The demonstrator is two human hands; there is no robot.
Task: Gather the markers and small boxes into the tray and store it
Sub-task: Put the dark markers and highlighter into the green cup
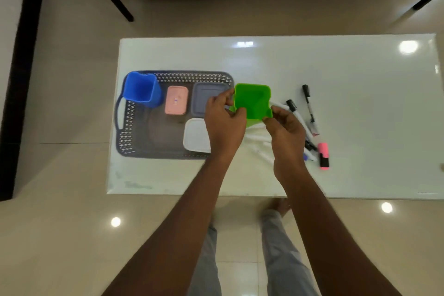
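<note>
Both hands hold the green cup [252,101] above the worktop [336,74], just right of the tray [177,77]. The left hand [224,125] pinches its left rim; the right hand [286,132] pinches its near-right corner. Each grip is closed on the rim, probably to keep the cup level. Its mouth faces up toward the camera. Beneath and right, the markers [308,108] lie loose, long axes mostly near-to-far. Farther left, the tray holds a blue cup [140,89] and three lidded boxes [176,100].
</note>
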